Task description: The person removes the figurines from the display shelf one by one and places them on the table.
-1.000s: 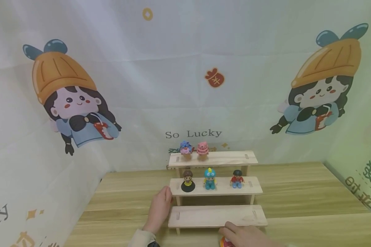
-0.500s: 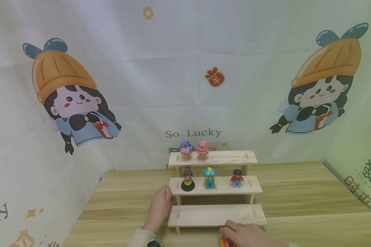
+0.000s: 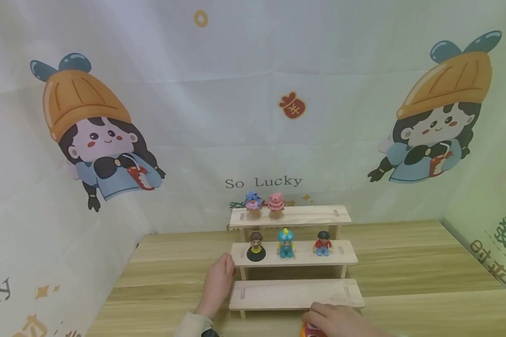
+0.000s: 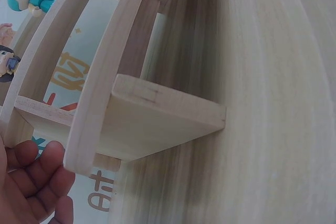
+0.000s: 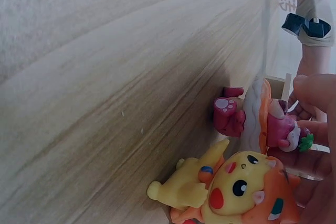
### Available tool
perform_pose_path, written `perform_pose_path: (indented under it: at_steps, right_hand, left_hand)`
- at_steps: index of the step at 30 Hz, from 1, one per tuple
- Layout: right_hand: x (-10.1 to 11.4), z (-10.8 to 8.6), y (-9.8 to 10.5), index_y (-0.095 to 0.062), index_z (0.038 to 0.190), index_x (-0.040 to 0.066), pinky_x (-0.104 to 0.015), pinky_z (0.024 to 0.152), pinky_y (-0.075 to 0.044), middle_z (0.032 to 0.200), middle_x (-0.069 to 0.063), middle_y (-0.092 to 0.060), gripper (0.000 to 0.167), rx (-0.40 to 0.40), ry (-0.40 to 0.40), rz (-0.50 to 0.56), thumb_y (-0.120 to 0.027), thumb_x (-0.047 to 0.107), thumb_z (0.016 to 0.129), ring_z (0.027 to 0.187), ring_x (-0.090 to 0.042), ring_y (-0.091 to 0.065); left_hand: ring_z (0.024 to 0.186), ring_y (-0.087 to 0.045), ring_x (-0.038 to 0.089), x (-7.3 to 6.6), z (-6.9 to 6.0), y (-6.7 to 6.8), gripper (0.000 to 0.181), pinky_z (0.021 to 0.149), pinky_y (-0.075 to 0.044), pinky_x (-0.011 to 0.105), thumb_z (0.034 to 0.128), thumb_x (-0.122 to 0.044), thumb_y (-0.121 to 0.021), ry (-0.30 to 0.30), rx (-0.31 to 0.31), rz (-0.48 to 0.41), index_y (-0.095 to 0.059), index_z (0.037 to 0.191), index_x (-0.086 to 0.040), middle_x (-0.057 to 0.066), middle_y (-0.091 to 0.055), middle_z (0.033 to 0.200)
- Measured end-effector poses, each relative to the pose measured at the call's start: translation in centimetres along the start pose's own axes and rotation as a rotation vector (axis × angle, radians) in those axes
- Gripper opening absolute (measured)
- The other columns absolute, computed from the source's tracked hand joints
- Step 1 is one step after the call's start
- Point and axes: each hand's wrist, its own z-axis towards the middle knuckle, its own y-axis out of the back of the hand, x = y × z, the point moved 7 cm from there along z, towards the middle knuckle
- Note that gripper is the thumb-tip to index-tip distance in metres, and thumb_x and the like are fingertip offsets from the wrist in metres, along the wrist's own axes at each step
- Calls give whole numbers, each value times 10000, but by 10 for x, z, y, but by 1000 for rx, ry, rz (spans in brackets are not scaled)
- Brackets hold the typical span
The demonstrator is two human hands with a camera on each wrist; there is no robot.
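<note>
- Your left hand [image 3: 217, 285] curls at the left end of the wooden shelf [image 3: 303, 253]; I can't tell if it grips.
- Your right hand [image 3: 339, 321] holds a pink bear figure [image 5: 282, 128] beside a yellow Pikachu [image 5: 224, 181].

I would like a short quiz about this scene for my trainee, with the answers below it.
1. How many toys stand on the top shelf: (a) one, (b) two, (c) four?
2. True or false: the right hand is at the top shelf.
3. Fill in: the left hand is at the ___ end of the middle shelf.

Key: 1. b; 2. false, the right hand is at the pink toy; 3. left.
</note>
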Motion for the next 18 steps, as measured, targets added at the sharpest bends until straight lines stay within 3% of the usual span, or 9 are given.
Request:
perform_pose_path:
  at_steps: [7, 18]
  right_hand:
    - [4, -4, 5, -600, 1063, 194, -50, 647, -364, 901, 142, -529, 305, -103, 70, 2, -552, 465, 932, 758, 83, -460]
    - [4, -7, 7, -607, 1005, 214, -16, 660, -339, 885, 148, -540, 210, -141, 86, 55, -568, 408, 936, 757, 92, -455]
  left_hand:
    - [549, -417, 112, 0, 0, 0, 322, 503, -367, 243, 1016, -175, -325, -7, 0, -5, -503, 761, -94, 50, -582, 680]
    - [528, -393, 94, -1, -2, 0, 347, 471, -343, 227, 1030, -202, -314, -20, -8, -3, -501, 758, -92, 47, -585, 673]
